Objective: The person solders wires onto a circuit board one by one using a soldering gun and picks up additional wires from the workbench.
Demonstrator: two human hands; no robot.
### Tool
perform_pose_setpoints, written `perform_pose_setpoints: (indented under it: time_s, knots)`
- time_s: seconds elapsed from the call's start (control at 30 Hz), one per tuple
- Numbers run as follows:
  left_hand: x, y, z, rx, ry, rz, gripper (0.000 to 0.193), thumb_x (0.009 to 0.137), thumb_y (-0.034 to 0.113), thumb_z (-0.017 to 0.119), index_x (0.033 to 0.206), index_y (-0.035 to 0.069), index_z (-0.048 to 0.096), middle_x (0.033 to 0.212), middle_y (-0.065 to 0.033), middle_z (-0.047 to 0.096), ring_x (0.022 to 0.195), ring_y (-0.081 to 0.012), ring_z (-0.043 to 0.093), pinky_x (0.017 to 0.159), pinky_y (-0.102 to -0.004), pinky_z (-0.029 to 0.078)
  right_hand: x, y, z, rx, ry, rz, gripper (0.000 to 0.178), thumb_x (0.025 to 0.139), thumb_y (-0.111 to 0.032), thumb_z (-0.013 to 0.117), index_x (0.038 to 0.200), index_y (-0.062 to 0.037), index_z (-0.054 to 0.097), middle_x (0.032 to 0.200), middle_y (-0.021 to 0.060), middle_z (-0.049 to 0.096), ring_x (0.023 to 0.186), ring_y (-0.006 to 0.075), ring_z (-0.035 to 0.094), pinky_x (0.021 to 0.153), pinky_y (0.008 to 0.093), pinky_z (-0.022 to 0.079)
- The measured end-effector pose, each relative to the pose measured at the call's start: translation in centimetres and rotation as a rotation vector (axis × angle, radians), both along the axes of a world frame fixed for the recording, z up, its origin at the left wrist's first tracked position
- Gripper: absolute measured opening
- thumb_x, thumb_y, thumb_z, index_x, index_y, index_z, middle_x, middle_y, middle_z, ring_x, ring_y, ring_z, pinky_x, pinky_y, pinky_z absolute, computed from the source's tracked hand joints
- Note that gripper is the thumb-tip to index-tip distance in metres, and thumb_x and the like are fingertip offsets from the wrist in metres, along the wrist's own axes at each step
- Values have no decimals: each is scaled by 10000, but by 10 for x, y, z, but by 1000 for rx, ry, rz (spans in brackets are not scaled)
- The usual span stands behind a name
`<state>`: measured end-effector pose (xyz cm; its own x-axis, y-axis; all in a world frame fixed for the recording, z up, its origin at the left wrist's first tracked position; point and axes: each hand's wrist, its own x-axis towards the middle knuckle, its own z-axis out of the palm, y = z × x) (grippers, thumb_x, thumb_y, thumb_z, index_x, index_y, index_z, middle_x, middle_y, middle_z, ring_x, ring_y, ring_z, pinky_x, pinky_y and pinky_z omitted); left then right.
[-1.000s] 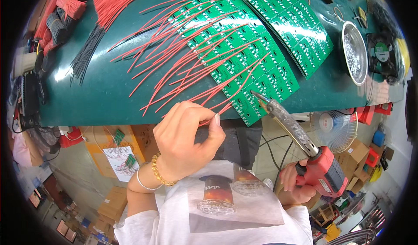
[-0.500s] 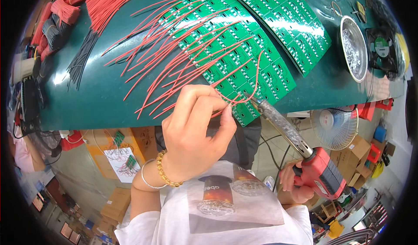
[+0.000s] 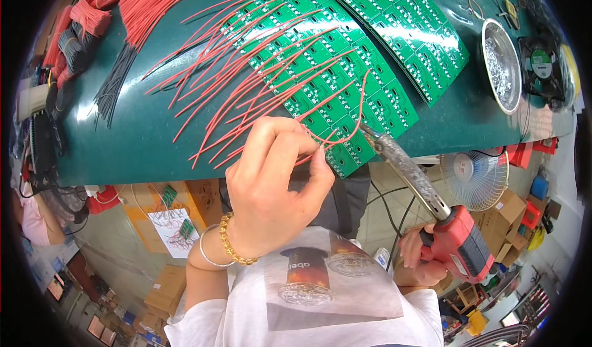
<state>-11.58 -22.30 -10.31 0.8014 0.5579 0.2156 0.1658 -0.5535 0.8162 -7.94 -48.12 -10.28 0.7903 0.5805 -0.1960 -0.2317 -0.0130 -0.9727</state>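
Observation:
My left hand (image 3: 271,180) is closed in a pinch on a thin red wire (image 3: 360,108), which curves from the fingertips up and to the right over the board. My right hand (image 3: 422,259) grips the red-and-black handle of a soldering gun (image 3: 461,242). Its metal barrel slants up and left, and the tip is close to the curved wire at the board's near right part. I cannot tell whether it touches. Beneath lies a green circuit board panel (image 3: 394,109), with several red wires (image 3: 231,94) attached in rows and trailing left.
Another stack of green panels (image 3: 425,45) lies to the right. Red wire bundles (image 3: 151,8) and a black one (image 3: 114,91) lie at left. A metal dish (image 3: 501,66) and a small black fan (image 3: 535,66) stand at far right. A pedestal fan (image 3: 472,177) is below the table edge.
The soldering gun's tip has drawn slightly to the right, away from my left fingertips. My left hand keeps its pinch on the wire.

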Motion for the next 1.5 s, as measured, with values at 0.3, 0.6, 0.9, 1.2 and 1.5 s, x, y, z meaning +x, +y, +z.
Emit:
perform_pose_setpoints:
  time_s: [0.3, 0.6, 0.9, 1.2, 1.5]
  knots:
    - [0, 3, 2, 44, -33, -15, 161, 656, -74, 669, 769, 11, 594, 849, -97, 546, 586, -174, 578, 510, -256, 490, -1, 8, 1, 60, 9, -121, 855, 716, -699, 545, 1175, 7, 398, 429, -37, 414, 348, 106, 403, 400, 234, 350]
    - [9, 2, -7, 32, -142, -88, 150, 690, -50, 680, 785, 19, 587, 849, -74, 557, 553, -149, 550, 463, -250, 426, -4, 9, 0, 41, 7, -184, 869, 710, -706, 541, 1173, 15, 394, 422, -20, 411, 339, 112, 388, 388, 241, 346]
    - [16, -1, -10, 149, -76, -3, 155, 669, -18, 687, 755, 42, 573, 807, -46, 547, 529, -147, 536, 436, -255, 413, -5, 2, -10, 71, 17, -121, 851, 684, -722, 548, 1141, -10, 448, 467, -33, 436, 388, 114, 422, 426, 255, 366]
    - [18, -3, -9, 126, -74, 2, 170, 647, -46, 677, 746, 38, 566, 800, -50, 547, 540, -132, 559, 451, -239, 448, 0, -7, -15, -62, -161, -43, 467, 748, -459, 585, 873, -38, 428, 461, -4, 443, 384, 121, 429, 409, 253, 351]
    - [14, 1, -2, 148, -37, -2, 167, 657, -26, 690, 764, 35, 577, 824, -57, 548, 578, -158, 573, 476, -261, 451, 5, 18, -1, 135, -10, -140, 836, 743, -675, 537, 1197, 10, 387, 449, -32, 418, 359, 110, 385, 410, 247, 354]
